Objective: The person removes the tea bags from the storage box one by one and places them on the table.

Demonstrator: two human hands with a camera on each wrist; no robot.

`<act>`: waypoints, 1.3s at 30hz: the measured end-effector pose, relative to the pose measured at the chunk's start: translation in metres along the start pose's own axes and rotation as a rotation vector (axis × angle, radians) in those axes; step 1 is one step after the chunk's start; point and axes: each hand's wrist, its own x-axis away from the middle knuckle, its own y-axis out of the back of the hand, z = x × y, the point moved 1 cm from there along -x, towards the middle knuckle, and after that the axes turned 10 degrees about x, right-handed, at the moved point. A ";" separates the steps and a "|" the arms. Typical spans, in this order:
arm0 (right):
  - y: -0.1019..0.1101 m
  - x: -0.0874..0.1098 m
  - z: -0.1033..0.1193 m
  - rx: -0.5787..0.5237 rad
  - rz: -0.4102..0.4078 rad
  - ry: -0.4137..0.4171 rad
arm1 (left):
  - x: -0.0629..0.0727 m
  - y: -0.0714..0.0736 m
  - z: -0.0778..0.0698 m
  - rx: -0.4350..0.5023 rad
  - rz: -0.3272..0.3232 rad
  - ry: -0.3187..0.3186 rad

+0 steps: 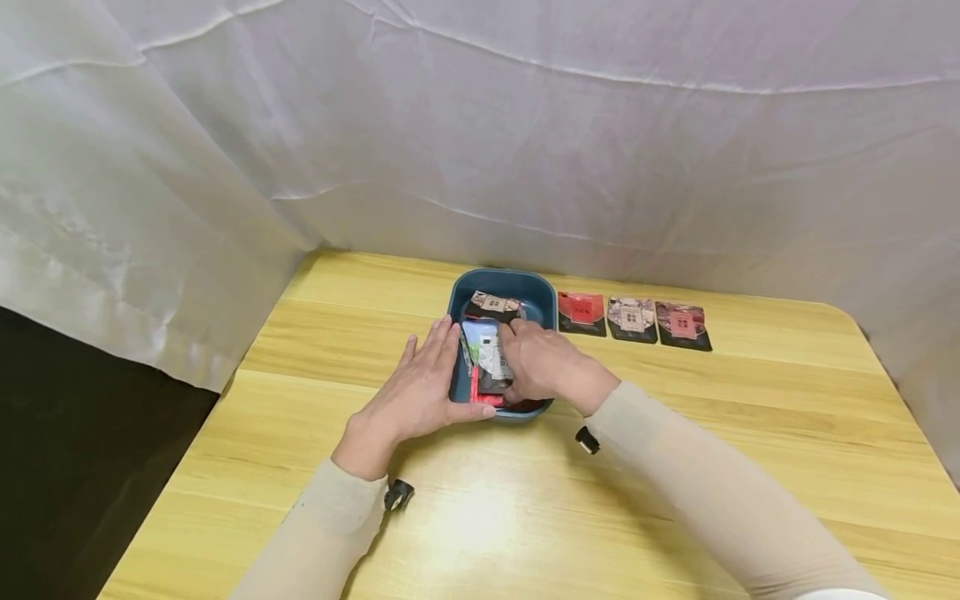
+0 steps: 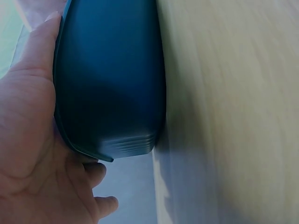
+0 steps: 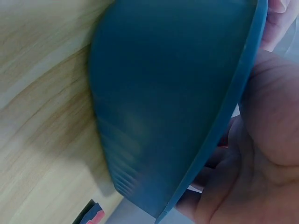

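Observation:
A dark blue plastic bin (image 1: 542,293) stands on the table with several small printed packets inside. My left hand (image 1: 422,385) rests along the bin's left and near rim, its fingers straight and the thumb across the near edge. In the left wrist view, the palm (image 2: 28,135) lies against the bin's rim. My right hand (image 1: 542,360) reaches over the right rim and grips a grey, green and black packet (image 1: 493,358) by its right side; its fingertips are partly hidden. A black packet with a pale label (image 1: 492,304) lies at the back of the bin, and red packets show beneath.
Right of the bin, a red packet (image 1: 582,313), a pale patterned packet (image 1: 632,319) and a red-pink packet (image 1: 683,325) lie flat in a row. Behind the wooden table (image 1: 300,417) hangs a whitish curtain (image 1: 525,150).

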 end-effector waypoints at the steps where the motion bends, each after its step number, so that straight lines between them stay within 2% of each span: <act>1: 0.000 0.000 0.000 -0.002 -0.001 0.002 | 0.000 0.000 0.000 -0.008 -0.002 0.000; 7: -0.001 0.001 -0.002 0.000 0.005 0.000 | 0.000 0.001 0.000 -0.030 -0.008 0.000; 14: 0.003 0.005 -0.006 0.029 -0.025 0.020 | -0.001 0.001 -0.001 -0.030 -0.006 -0.001; 25: 0.013 0.022 -0.018 0.113 -0.167 0.042 | 0.001 0.000 -0.001 -0.038 0.000 0.002; 32: 0.018 0.036 -0.035 0.116 -0.205 0.042 | 0.001 -0.002 -0.001 -0.015 0.000 0.007; 39: 0.017 0.050 -0.064 0.088 -0.214 -0.005 | 0.000 -0.001 0.000 0.003 0.003 0.012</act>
